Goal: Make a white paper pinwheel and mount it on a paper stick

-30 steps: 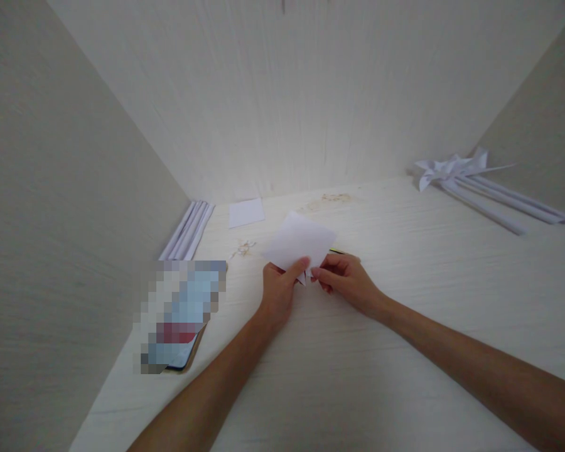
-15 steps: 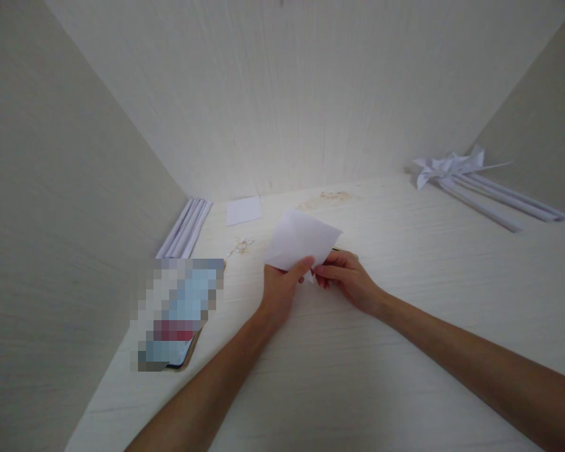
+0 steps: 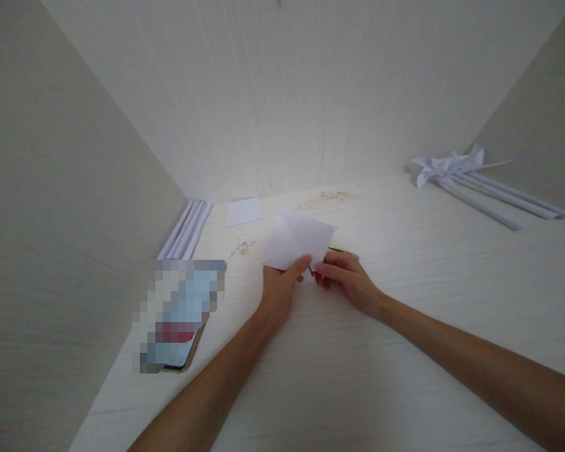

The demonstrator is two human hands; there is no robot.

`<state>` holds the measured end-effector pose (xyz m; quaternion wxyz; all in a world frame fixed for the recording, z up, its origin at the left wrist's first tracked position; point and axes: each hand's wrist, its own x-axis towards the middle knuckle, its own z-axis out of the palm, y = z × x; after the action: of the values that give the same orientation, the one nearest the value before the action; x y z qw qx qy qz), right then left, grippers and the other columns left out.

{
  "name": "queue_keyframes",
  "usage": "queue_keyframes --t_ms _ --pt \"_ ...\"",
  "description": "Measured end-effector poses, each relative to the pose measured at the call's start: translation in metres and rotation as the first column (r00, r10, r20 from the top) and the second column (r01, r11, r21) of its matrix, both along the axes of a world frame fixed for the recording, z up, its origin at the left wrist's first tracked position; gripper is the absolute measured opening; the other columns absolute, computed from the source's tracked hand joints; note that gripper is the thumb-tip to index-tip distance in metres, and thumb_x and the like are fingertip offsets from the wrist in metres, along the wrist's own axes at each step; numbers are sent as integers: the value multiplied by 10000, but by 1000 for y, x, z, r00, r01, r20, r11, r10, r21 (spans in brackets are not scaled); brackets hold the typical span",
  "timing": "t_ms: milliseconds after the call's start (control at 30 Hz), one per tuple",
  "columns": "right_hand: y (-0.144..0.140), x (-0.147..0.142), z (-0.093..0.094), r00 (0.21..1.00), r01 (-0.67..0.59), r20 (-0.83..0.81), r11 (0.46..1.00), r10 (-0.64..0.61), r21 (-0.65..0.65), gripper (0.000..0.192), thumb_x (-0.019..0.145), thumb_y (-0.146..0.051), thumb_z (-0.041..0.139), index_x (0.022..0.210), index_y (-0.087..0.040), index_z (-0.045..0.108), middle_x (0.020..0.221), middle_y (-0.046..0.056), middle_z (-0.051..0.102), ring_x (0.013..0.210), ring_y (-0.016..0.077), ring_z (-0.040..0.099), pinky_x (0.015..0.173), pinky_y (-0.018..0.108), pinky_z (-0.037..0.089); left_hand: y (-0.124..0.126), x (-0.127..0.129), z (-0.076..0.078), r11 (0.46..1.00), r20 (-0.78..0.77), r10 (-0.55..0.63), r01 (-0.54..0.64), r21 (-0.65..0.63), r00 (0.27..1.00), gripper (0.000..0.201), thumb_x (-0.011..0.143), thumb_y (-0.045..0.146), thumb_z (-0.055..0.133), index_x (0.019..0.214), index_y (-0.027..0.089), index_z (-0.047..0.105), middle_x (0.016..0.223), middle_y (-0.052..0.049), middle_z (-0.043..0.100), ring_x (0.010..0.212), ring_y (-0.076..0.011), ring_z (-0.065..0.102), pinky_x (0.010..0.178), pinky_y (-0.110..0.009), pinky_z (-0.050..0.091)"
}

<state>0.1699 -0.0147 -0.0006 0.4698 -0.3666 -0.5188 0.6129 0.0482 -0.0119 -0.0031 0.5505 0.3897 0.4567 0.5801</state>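
A white sheet of paper (image 3: 297, 233) with diagonal creases is held above the table, tilted. My left hand (image 3: 280, 290) grips its near edge, thumb on top and fingers underneath. At the sheet's lower right edge, my right hand (image 3: 347, 280) is closed with thumb and fingers pinched on the paper. A narrow gap parts the sheet between my two hands, and a small corner of paper hangs there. Behind the right hand lies a thin yellow-and-dark object (image 3: 337, 250), mostly hidden, its kind unclear.
Rolled paper sticks (image 3: 186, 230) lie at left, above a blurred phone (image 3: 188, 314). A square piece of paper (image 3: 244, 212) rests near the back wall. Paper pinwheels (image 3: 447, 168) with paper sticks (image 3: 503, 191) are at the back right. Walls enclose three sides.
The sheet has tilted and shifted slightly left, its right corner now lower and further in. Both hands keep nearly the same place, and the gap between them shows more.
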Motion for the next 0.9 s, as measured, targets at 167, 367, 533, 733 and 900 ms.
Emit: queue_keyframes --t_ms 167,367,533,733,900 --pt "0 0 -1 1000 16 1 999 -16 37 45 594 -182 557 572 -151 580 456 -39 496 415 65 410 407 202 309 1 0 -2 1000 1 -16 16 2 1000 239 516 276 709 644 131 569 559 17 542 474 -76 437 430 -215 329" --pt "0 1 -2 1000 -13 -5 998 13 54 98 623 -235 532 590 -150 568 485 -29 497 437 73 422 411 203 316 1 0 0 1000 28 -18 18 -10 999 228 527 275 702 655 130 580 589 6 568 507 -88 475 442 -214 347" --pt "-1 -1 -2 987 23 155 993 -40 115 209 679 -335 564 584 -152 530 468 -41 452 415 64 390 409 206 297 1 -1 -1 1000 20 -1 2 -10 1000 202 519 256 705 625 131 587 559 17 556 470 -71 448 412 -198 324" --pt "-3 -2 -3 968 6 246 982 -53 187 242 684 -368 570 583 -157 506 514 -34 450 454 70 397 427 209 315 3 -1 -4 999 52 45 -44 -16 998 185 530 253 702 577 124 578 544 14 558 465 -69 460 426 -198 335" --pt "-3 -3 -4 963 11 263 980 -63 198 225 691 -351 565 589 -167 487 524 -36 446 460 73 400 433 212 318 2 0 0 999 173 24 -20 -28 985 161 536 211 693 610 127 578 522 33 548 449 -59 457 424 -188 330"
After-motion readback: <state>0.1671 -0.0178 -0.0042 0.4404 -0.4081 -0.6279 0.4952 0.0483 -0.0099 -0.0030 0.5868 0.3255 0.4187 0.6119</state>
